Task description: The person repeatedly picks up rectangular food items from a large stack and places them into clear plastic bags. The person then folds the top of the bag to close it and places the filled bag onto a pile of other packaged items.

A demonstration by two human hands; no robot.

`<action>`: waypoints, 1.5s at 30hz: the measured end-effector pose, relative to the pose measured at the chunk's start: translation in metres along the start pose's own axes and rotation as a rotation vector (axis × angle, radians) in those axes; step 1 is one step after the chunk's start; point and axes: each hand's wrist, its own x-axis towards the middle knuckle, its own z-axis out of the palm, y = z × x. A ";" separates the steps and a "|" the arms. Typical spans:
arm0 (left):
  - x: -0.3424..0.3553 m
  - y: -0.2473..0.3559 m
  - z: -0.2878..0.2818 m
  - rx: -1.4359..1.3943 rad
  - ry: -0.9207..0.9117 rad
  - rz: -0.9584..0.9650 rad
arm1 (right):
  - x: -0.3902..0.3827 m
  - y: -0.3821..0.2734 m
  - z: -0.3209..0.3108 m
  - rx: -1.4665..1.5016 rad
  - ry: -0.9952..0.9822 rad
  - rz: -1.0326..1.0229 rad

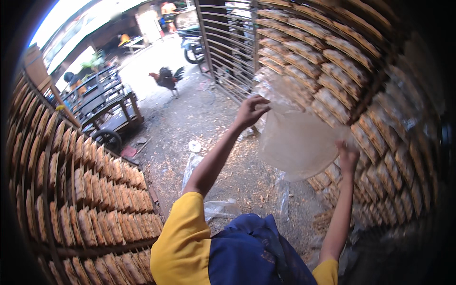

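Hanging between left hand [252, 113] and right hand [348, 156], a translucent sheet [299, 141] is gripped by both at opposite edges.

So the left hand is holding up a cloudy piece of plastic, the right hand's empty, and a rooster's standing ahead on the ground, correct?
Not quite: the right hand isn't empty. The head view shows it holding the cloudy plastic too. The left hand does hold it, and the rooster stands ahead on the ground.

The head view looks forward and down, close above both arms [216, 154].
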 end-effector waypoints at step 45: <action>-0.368 0.000 0.233 0.455 -0.860 -0.839 | -0.736 0.224 -0.567 -0.876 0.889 1.439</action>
